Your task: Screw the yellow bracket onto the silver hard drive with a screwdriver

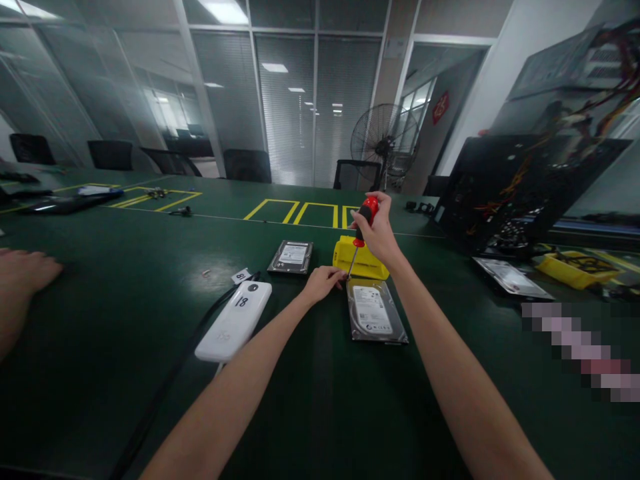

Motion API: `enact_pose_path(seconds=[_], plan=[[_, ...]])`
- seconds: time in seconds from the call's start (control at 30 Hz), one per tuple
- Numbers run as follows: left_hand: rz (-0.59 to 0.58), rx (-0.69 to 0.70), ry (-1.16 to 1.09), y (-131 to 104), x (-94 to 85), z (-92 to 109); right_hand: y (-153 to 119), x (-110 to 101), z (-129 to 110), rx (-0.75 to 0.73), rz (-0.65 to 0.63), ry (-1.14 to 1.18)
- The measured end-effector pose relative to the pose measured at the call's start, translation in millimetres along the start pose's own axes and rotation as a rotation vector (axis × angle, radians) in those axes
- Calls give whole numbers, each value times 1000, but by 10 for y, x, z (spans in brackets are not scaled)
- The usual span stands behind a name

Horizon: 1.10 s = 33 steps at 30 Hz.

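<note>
In our right hand (379,223), right of centre, we grip one red-and-black screwdriver (367,217), fingers wrapped round its handle, shaft slanting down to the upper-left corner of one hard drive (373,310). That drive lies label up, just below and right of centre. Our left hand (324,283) has its fingertips bunched beside the screwdriver's tip; we cannot tell whether they pinch anything. We count two yellow trays: one (345,257) just behind the drive, another (575,270) at the right. A second drive (291,257) lies near the centre of the frame. One white power bank (234,323) marked 18 sits lower left of centre, and one other person's hand (35,270) rests at the left edge.
</note>
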<state>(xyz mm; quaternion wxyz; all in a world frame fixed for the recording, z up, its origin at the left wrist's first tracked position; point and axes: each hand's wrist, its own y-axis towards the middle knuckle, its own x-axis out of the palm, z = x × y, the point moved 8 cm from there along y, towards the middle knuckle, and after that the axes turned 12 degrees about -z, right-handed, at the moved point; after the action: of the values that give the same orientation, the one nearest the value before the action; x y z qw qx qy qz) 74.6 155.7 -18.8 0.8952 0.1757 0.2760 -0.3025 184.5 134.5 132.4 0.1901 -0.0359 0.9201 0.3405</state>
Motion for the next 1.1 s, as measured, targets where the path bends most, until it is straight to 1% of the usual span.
enact_pose_path(seconds=[0.1,0.23,0.33,0.43,0.7,1.1], plan=[[27,-20,7,-14,-16,2,-2,22,-36,-19,-20,2],[24,-13,-15,-13,9,-6,-1,41,-54,-23,-33,-13],[34,-3,-64,8,35,-55,0,50,-69,-24,-31,-24],[63,2,-53,26,40,-90,0,62,-97,-32,-30,-33],[69,11,5,-1,28,6,-4,54,-90,-39,-20,-44],[79,-39,46,-8,31,-12,3,73,-94,-49,-28,-58]])
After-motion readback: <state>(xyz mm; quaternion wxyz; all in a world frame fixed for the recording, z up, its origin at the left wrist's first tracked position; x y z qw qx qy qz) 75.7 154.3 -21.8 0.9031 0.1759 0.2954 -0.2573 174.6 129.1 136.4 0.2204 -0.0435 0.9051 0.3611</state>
